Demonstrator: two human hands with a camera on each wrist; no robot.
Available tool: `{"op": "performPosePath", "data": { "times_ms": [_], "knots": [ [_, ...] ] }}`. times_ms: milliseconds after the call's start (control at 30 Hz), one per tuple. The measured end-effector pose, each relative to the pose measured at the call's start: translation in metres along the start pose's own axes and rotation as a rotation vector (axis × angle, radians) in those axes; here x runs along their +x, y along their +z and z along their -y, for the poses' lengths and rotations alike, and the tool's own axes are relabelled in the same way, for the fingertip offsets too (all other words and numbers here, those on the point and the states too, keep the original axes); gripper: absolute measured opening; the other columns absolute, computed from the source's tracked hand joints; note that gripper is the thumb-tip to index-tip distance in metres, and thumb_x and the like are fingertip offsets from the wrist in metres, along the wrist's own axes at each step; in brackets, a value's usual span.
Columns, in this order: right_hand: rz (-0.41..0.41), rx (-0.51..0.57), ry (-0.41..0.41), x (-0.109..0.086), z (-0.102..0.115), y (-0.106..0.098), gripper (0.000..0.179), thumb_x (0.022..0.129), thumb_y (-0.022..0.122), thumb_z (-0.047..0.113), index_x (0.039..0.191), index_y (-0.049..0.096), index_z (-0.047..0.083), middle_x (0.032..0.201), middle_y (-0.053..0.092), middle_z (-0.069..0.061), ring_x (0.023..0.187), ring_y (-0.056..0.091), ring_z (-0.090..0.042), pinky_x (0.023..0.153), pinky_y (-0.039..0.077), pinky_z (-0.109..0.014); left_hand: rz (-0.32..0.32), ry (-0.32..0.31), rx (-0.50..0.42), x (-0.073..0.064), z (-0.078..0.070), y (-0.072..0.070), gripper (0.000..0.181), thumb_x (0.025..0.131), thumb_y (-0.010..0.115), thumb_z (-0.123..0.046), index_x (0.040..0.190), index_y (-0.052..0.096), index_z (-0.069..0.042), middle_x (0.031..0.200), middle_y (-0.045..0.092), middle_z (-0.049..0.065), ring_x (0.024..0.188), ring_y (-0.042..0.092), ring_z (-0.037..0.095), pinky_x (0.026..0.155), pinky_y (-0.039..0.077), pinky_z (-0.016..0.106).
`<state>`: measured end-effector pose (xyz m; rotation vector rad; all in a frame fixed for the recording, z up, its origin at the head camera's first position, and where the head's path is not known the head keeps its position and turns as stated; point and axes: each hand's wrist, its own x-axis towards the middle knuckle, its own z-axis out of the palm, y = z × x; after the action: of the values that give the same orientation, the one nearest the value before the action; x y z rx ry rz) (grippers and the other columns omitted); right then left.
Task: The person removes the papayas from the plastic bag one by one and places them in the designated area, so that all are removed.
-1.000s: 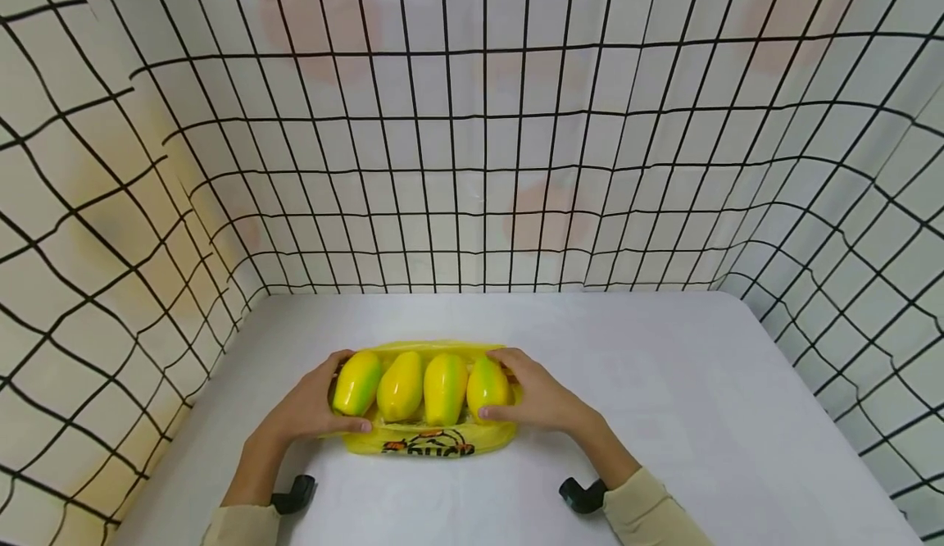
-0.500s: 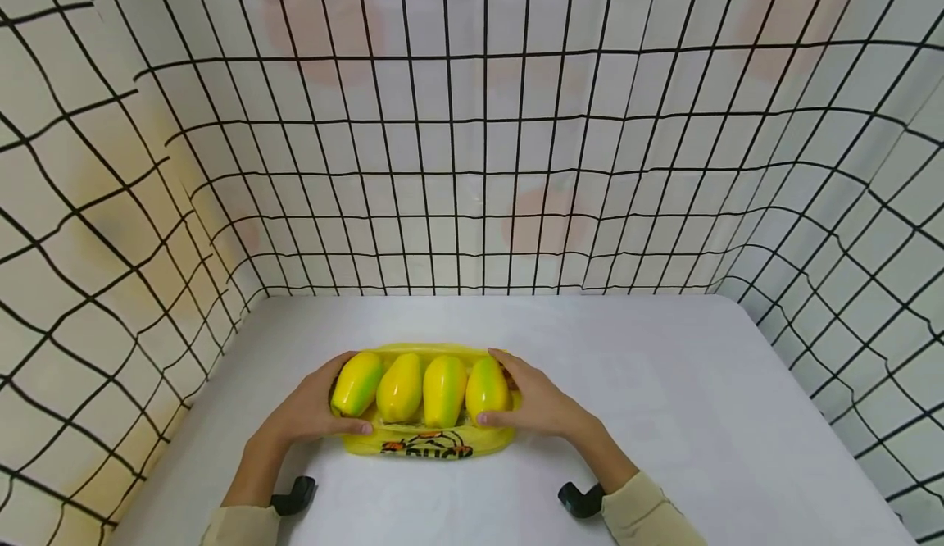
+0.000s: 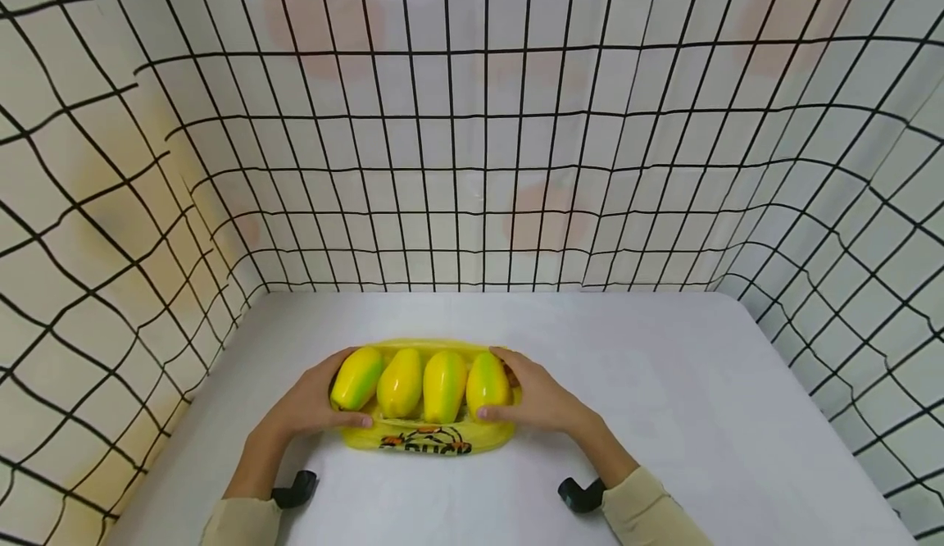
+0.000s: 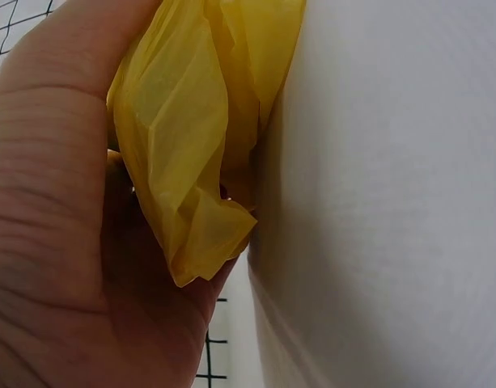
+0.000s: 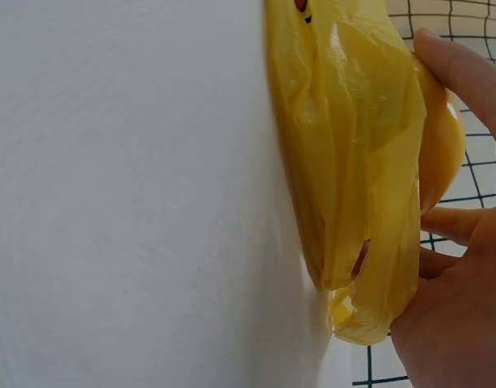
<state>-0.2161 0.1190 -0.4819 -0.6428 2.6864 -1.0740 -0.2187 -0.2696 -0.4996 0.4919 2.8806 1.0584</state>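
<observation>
Several glossy yellow-green mango-like fruits lie in a row on a yellow plastic bag with a duck print on its front. My left hand grips the bag's left end, thumb at the front, fingers behind the leftmost fruit. On the other end, my right hand holds the bag and the rightmost fruit, its thumb on that fruit. Crumpled bag film fills the left palm in the left wrist view. In the right wrist view, loose film hangs beside the fingers. The far fingertips are partly hidden.
The bag rests on a white table. Black grid netting over white sheets encloses the back and both sides. Black wrist-worn pieces show by each forearm.
Both hands keep their grip on the ends of the bag, and the fruits stay in their row. The leftmost fruit tilts slightly more; otherwise only the head view shifts a little.
</observation>
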Motion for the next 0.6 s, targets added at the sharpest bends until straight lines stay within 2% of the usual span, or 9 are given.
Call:
{"op": "performPosePath", "data": {
  "times_ms": [200, 433, 600],
  "knots": [
    [0.008, 0.127, 0.008, -0.001, 0.003, -0.004, 0.101, 0.071, 0.077, 0.062, 0.151, 0.028, 0.025, 0.149, 0.039, 0.006, 0.121, 0.050, -0.014, 0.102, 0.045, -0.040, 0.014, -0.006, -0.010, -0.001, 0.000, -0.003, 0.103, 0.053, 0.085, -0.065, 0.141, 0.038, -0.037, 0.118, 0.054, -0.019, 0.099, 0.054, 0.009, 0.093, 0.047, 0.042],
    [-0.021, 0.122, -0.015, -0.001, 0.005, -0.010, 0.098, 0.070, 0.075, 0.066, 0.150, 0.028, 0.035, 0.151, 0.036, 0.012, 0.120, 0.050, -0.014, 0.100, 0.045, -0.041, 0.014, -0.016, 0.021, -0.001, -0.001, -0.005, 0.105, 0.053, 0.084, -0.066, 0.142, 0.037, -0.035, 0.121, 0.054, -0.019, 0.101, 0.053, 0.008, 0.096, 0.046, 0.043],
    [-0.028, 0.127, -0.006, -0.005, 0.003, -0.014, 0.098, 0.069, 0.076, 0.065, 0.150, 0.030, 0.034, 0.148, 0.040, 0.010, 0.118, 0.052, -0.016, 0.097, 0.047, -0.041, 0.026, -0.029, -0.008, -0.002, -0.002, -0.003, 0.103, 0.054, 0.085, -0.064, 0.141, 0.037, -0.038, 0.121, 0.054, -0.019, 0.102, 0.054, 0.009, 0.097, 0.045, 0.043]
  ]
}}
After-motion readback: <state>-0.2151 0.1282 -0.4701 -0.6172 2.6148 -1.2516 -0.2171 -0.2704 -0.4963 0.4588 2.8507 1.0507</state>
